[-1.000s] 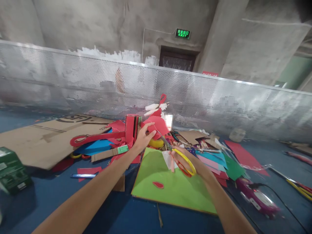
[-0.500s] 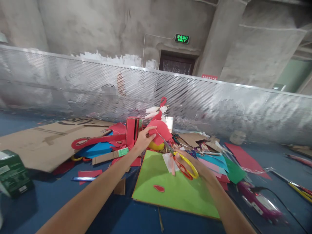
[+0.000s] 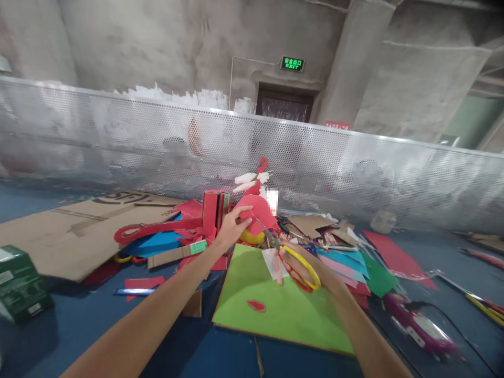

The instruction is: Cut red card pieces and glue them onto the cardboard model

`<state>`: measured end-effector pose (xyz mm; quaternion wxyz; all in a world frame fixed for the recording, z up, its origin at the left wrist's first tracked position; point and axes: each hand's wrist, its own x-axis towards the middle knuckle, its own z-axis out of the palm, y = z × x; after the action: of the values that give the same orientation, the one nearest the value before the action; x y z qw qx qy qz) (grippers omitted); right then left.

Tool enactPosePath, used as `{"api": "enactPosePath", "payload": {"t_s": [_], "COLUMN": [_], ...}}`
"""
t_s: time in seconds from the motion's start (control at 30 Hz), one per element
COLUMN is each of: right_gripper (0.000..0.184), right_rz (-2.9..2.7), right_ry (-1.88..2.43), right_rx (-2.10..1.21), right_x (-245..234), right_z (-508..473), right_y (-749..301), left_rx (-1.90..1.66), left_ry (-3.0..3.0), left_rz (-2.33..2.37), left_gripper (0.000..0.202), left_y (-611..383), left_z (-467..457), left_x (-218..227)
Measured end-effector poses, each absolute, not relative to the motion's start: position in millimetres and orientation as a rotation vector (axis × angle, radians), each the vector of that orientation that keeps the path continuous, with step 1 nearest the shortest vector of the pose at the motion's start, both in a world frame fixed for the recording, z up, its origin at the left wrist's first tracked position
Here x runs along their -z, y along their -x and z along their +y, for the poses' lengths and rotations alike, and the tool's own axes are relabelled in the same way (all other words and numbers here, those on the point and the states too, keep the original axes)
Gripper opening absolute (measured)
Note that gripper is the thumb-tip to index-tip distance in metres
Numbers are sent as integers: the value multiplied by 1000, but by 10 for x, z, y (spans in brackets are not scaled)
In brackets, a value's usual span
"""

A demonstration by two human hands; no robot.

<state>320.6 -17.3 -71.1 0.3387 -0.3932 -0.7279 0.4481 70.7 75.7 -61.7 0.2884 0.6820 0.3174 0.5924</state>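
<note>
A piece of red paper (image 3: 258, 207) is pinched in my left hand (image 3: 234, 224), thumb and fingers closed on its left edge. My right hand (image 3: 293, 254) is closed on a pair of scissors (image 3: 309, 268) with yellow and orange-red handles. The scissor blades point up and left and lie against the lower part of the red paper. Below my hands lies a green board (image 3: 271, 320) with a small red cut-out (image 3: 256, 305) on it. A whitish scrap (image 3: 271, 262) rests near the board's far edge, beside the scissors.
To the left stand a red cardboard piece (image 3: 210, 212), a large cardboard sheet (image 3: 86, 226) and a green box (image 3: 23, 283). On the right are coloured papers (image 3: 346, 260), a red sheet (image 3: 394, 254) and a purple device (image 3: 421, 325) with a cable. A perforated metal screen (image 3: 315, 152) runs behind.
Hardly anything differs. Both hands keep their grip on the red paper and the scissors, and the view has shifted very slightly.
</note>
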Motion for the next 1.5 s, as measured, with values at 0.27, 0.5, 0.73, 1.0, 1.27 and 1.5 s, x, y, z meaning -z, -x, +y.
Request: {"api": "enactPosePath", "payload": {"t_s": [0.27,0.5,0.73,1.0,1.27,1.5], "right_gripper": [54,53,50,46,55,57], "right_rz": [-1988,-1994,-1974,-1979,-1964,-1975], "right_ry": [1081,1072,1061,1084,1038,1071], "right_rx": [-1077,-1067,-1101,-1195,-1190,-1140], "right_x": [455,485,572,483,413,415], "right_z": [-345,-322,-255,-276,-381,-398], "right_y": [-3136,-3143,-3161,-3279,-3322,-3311], "left_rx": [-1551,-1536,-1523,-1536,-1542,-1555], "left_ry": [-1836,-1847,-1857,-1817,-1822,-1798], "left_rz": [835,841,872,869,840,840], "left_gripper": [40,41,43,35,45,44], "left_y": [-730,-747,-744,-651,-678,-703], "left_z": [751,731,728,744,723,723], "left_x": [629,619,613,601,586,612]}}
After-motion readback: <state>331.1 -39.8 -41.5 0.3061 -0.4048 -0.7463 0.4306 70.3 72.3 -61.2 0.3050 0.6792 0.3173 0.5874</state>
